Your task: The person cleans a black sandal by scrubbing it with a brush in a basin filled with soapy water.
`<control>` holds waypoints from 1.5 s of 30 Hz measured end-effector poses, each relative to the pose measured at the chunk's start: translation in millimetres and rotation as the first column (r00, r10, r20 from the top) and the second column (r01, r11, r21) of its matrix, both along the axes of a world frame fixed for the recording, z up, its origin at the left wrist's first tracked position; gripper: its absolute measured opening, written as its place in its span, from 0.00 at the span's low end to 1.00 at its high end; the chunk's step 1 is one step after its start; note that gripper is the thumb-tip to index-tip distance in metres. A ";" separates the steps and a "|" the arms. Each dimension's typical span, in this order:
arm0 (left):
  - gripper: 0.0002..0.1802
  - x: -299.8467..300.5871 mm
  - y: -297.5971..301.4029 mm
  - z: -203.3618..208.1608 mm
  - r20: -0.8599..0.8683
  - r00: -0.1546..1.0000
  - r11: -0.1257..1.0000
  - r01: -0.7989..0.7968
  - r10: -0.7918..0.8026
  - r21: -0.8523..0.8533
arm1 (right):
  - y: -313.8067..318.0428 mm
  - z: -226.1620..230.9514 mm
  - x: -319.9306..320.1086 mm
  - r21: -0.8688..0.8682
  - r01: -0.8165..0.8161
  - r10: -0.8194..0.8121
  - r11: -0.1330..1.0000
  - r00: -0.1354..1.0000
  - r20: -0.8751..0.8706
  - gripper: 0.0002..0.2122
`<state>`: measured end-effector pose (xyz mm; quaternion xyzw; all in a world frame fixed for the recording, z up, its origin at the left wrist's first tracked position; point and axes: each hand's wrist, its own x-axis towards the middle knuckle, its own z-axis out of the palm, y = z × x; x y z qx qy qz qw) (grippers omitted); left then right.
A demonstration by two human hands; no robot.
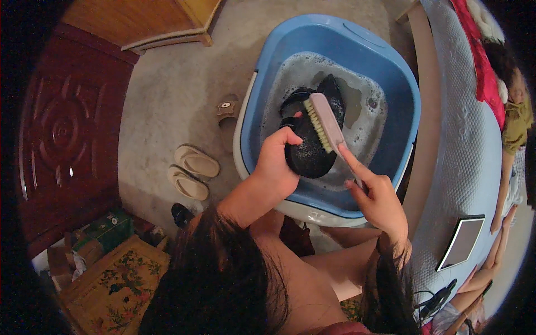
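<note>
My left hand (277, 162) is closed around a wet black shoe (309, 162), holding it over a blue tub (335, 32) of sudsy water (365, 120). In my right hand (382, 204) is the handle of a pale pink scrubbing brush (325, 114), the index finger stretched along it. The brush's cream bristles lie against the shoe's surface, with a little foam around them. Another black piece, likely a second shoe (330, 89), sits in the water just beyond; the brush partly hides it.
Beige slippers (195, 162) and a brown slipper (228, 111) stand on the floor left of the tub. A wooden cabinet (162, 22) is at the far left. On the right, a bed (446, 184) holds a tablet (462, 243) and a lying person (516, 134).
</note>
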<state>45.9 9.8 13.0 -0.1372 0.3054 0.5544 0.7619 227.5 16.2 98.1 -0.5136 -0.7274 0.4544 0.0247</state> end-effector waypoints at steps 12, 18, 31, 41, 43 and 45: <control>0.24 0.1 0.2 3.6 0.027 1.000 0.999 -0.017 0.016 0.050 | 0.8 -3.6 0.7 0.003 0.060 -0.060 0.998 0.998 0.009 0.27; 0.24 -3.2 -0.5 2.1 0.037 0.999 1.000 -0.005 0.005 -0.008 | 3.4 3.3 8.6 -0.042 -0.029 0.024 0.999 0.995 -0.100 0.27; 0.25 -0.1 0.3 5.5 0.027 0.999 0.999 -0.025 0.024 0.040 | -0.9 -9.4 3.7 0.017 0.050 -0.048 0.999 0.995 -0.087 0.28; 0.25 -2.0 0.2 3.8 0.019 1.000 0.999 -0.024 0.023 0.046 | 0.5 -12.8 1.1 0.010 0.051 -0.049 0.999 0.993 -0.108 0.28; 0.25 -1.2 0.4 -0.2 0.048 0.999 0.999 -0.022 0.020 0.045 | 0.8 -13.2 2.2 0.009 0.054 -0.053 0.999 0.993 -0.102 0.28; 0.24 -1.4 0.1 1.6 0.055 0.998 1.000 -0.020 0.019 0.017 | 1.6 -11.3 4.1 -0.016 0.017 -0.018 1.000 0.997 -0.074 0.28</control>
